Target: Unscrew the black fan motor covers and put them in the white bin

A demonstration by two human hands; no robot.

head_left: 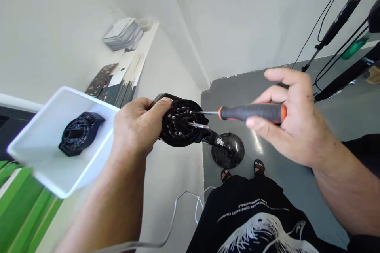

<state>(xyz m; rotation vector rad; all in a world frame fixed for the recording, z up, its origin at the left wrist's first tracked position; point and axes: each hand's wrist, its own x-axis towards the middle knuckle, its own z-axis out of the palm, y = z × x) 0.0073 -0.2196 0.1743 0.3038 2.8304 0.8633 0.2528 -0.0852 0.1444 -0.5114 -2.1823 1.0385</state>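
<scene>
**Screwdriver at the round black housing, seen from the head camera**

Screwdriver, with its orange-and-black handle, lay across the fingers of my right hand, which was closed loosely around it; the thin shaft pointed left, and its tip met the face of the round black housing. My left hand was clamped on that housing from the left side, thumb over the rim, holding it in the air well above the grey floor. A short metal pin or screw projected from the housing's centre, just below the shaft.

Risk, as I judged it: the housing was braced by one hand only, so a push off the axis could have made the tip skid across the ribbed face toward my left thumb. A freed screw could also have dropped to the floor, since nothing lay beneath the work to catch it.

Container: a white square tray sat at the left, just beside my left wrist. It held one black ribbed part, similar in look to the housing; I saw nothing else in it.
</scene>
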